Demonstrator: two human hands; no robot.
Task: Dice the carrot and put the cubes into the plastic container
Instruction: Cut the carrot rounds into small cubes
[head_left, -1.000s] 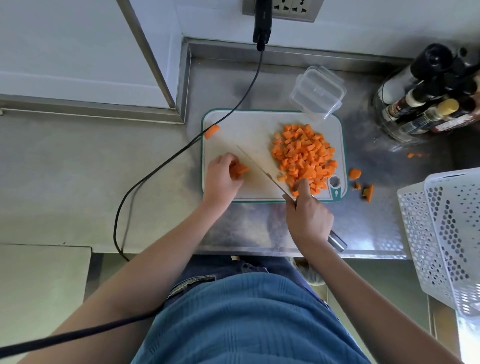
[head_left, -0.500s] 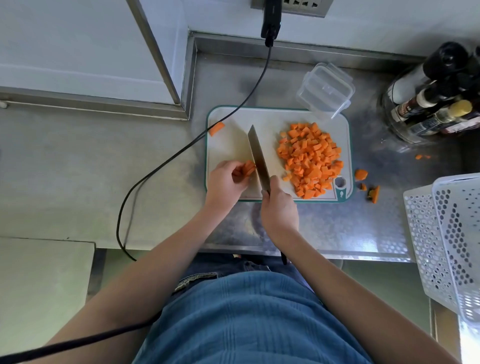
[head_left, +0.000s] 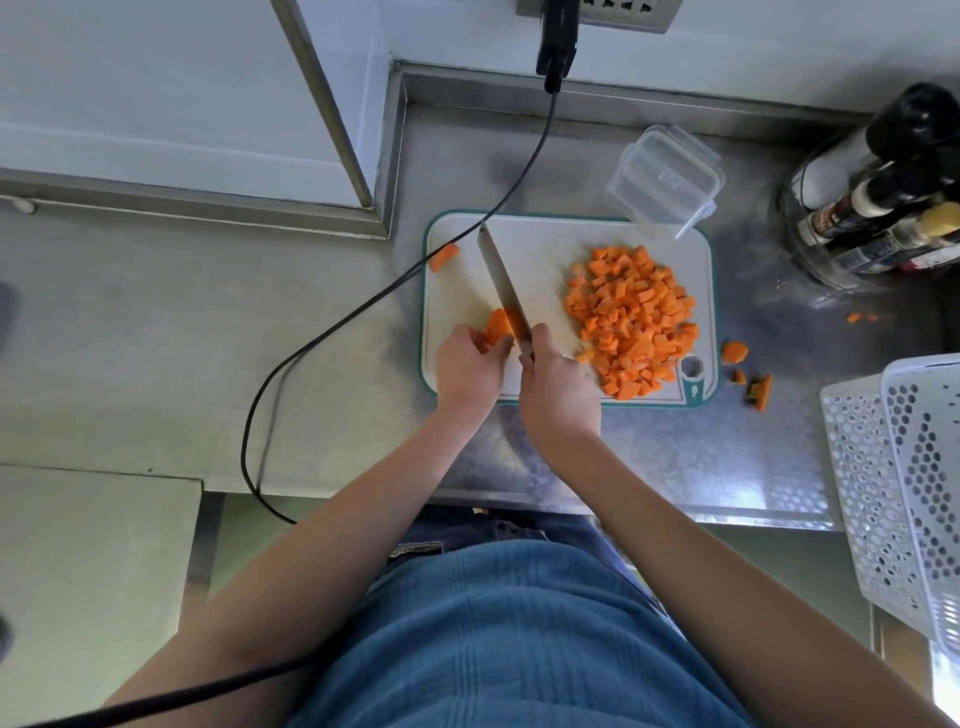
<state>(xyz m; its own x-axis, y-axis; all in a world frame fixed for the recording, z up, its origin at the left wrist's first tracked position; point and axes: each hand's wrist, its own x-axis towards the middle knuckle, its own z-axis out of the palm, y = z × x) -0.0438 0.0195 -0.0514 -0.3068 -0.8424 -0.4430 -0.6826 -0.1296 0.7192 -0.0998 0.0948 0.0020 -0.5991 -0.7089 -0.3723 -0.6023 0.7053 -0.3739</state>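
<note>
A white cutting board (head_left: 540, 244) with a green rim lies on the steel counter. On its right half sits a pile of orange carrot cubes (head_left: 631, 319). My left hand (head_left: 467, 366) holds a carrot piece (head_left: 500, 327) at the board's near left. My right hand (head_left: 558, 395) grips the knife (head_left: 501, 283), whose blade lies against that piece and points away toward the board's far left. A clear plastic container (head_left: 665, 179) stands empty just behind the board's far right corner. One more carrot chunk (head_left: 444, 257) lies at the board's far left edge.
A black cable (head_left: 363, 306) runs from the wall plug across the board's far left corner and off the counter's front. Carrot scraps (head_left: 748, 371) lie right of the board. Bottles in a clear holder (head_left: 883, 202) stand far right. White perforated baskets (head_left: 898, 488) sit near right.
My right hand swung the knife from beside the cube pile leftward to the carrot piece that my left hand holds; the blade now rests against it.
</note>
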